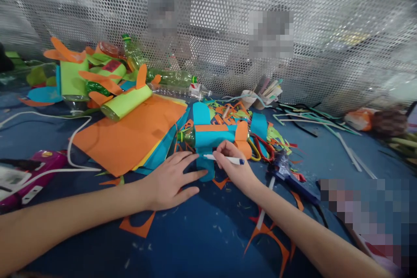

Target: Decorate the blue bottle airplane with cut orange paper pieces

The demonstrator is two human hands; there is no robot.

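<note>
A plastic bottle wrapped in blue paper (213,138) lies on its side in the middle, its green-capped neck to the left. Blue paper wings stick out above and below it, with orange paper (241,143) at its right end. My right hand (233,169) grips a white marker with a dark blue end (228,159), its tip pointing left over the lower blue wing (205,166). My left hand (176,178) lies with fingers spread, its fingertips touching the left edge of that wing. Nothing is held in it.
Orange sheets (130,134) and paper-covered bottles (127,102) lie left, beyond a purple power strip (42,173). Scissors (265,147), a blue glue gun (286,173) and paper scraps (138,224) surround the work. Cups of sticks (263,97) stand before a perforated metal screen (215,4).
</note>
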